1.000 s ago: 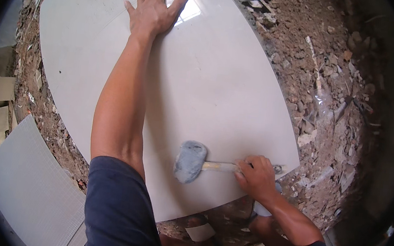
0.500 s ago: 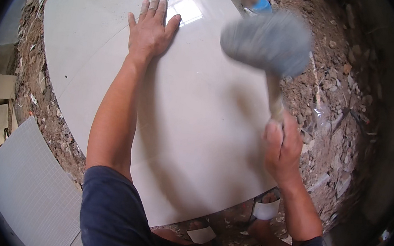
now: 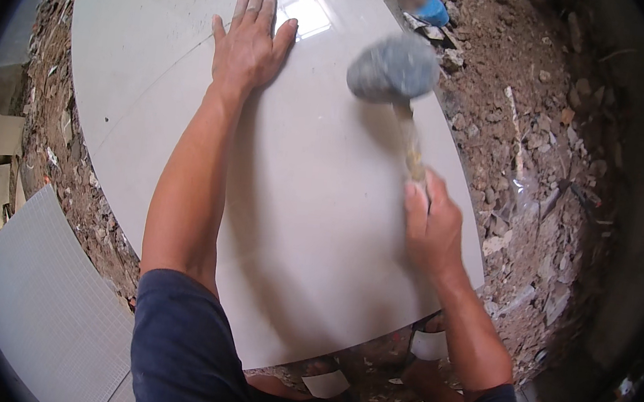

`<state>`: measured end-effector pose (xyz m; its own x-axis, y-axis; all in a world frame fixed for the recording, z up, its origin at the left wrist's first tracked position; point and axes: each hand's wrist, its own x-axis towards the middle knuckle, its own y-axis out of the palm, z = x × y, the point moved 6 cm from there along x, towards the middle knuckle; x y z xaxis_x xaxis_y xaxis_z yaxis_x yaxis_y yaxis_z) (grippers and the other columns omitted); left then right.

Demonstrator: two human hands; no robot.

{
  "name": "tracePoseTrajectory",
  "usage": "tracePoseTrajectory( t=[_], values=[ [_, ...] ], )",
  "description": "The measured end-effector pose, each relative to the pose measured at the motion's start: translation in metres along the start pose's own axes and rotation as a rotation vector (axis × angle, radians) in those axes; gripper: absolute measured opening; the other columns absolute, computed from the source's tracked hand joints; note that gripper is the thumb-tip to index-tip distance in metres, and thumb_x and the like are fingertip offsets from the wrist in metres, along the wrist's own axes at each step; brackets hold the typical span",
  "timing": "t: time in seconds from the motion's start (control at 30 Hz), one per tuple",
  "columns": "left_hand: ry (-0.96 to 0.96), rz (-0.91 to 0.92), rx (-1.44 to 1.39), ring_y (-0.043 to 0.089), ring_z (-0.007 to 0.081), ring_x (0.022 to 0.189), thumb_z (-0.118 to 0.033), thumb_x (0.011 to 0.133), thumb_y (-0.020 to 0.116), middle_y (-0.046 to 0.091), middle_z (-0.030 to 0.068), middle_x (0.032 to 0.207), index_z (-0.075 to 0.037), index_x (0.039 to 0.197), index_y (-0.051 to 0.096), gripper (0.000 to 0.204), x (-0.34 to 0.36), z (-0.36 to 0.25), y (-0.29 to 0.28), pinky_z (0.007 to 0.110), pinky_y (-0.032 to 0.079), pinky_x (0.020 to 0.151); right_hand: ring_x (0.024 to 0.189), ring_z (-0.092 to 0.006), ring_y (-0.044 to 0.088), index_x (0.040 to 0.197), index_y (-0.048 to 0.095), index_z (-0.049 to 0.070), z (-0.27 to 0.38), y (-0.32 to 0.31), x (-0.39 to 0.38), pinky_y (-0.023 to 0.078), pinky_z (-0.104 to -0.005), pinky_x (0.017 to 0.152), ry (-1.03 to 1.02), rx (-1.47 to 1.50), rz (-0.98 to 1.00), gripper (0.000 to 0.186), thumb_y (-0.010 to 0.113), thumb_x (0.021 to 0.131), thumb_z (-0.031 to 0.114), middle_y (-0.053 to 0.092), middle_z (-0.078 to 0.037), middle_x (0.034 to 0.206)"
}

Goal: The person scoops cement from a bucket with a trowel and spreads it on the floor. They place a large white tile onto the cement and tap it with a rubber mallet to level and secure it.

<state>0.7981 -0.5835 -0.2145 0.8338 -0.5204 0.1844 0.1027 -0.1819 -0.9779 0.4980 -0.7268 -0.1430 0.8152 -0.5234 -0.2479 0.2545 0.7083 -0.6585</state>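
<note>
My left hand [image 3: 249, 51] lies flat with fingers spread on a large glossy off-white floor tile [image 3: 313, 216], close to a thin seam that crosses the pale surface. In my right hand [image 3: 436, 224] is the handle of a rubber mallet [image 3: 394, 67] with a thick grey head. The head is over the tile's right part, slightly blurred, with a shadow beside it on the tile. Whether it touches the surface I cannot tell. My fingers wrap round the lower end of the light handle.
Rubble and broken soil [image 3: 525, 182] border the tile on the right, with a blue object [image 3: 432, 10] at the far edge. At lower left lies another tile [image 3: 57, 299], its grid-patterned face up. My sandalled feet [image 3: 328, 380] are at the near edge.
My right hand has brought the mallet left and lower, nearer the tile. Its head looks smaller and less blurred now. My left hand has stayed almost in place.
</note>
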Motion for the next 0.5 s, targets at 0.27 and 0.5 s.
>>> tracePoseTrajectory(
  t=[0.27, 0.5],
  values=[
    [-0.103, 0.062, 0.000, 0.017, 0.0277, 0.148, -0.062, 0.095, 0.034, 0.025, 0.0118, 0.158, -0.005, 0.150, 0.030, 0.080, -0.013, 0.007, -0.001, 0.049, 0.011, 0.119, 0.090, -0.0403, 0.067, 0.124, 0.054, -0.002, -0.039, 0.025, -0.080, 0.052, -0.0419, 0.078, 0.092, 0.091, 0.055, 0.037, 0.057, 0.095, 0.020, 0.066, -0.026, 0.098],
    [-0.314, 0.076, 0.052, 0.017, 0.0280, 0.148, -0.065, 0.094, 0.032, 0.024, 0.0114, 0.159, -0.005, 0.151, 0.027, 0.083, -0.099, 0.124, -0.028, 0.049, 0.010, 0.119, 0.074, -0.0216, 0.058, 0.125, 0.055, -0.002, -0.058, 0.019, -0.136, 0.048, -0.0333, 0.068, 0.117, 0.040, 0.160, 0.035, 0.053, 0.098, 0.019, 0.060, -0.013, 0.083]
  ],
)
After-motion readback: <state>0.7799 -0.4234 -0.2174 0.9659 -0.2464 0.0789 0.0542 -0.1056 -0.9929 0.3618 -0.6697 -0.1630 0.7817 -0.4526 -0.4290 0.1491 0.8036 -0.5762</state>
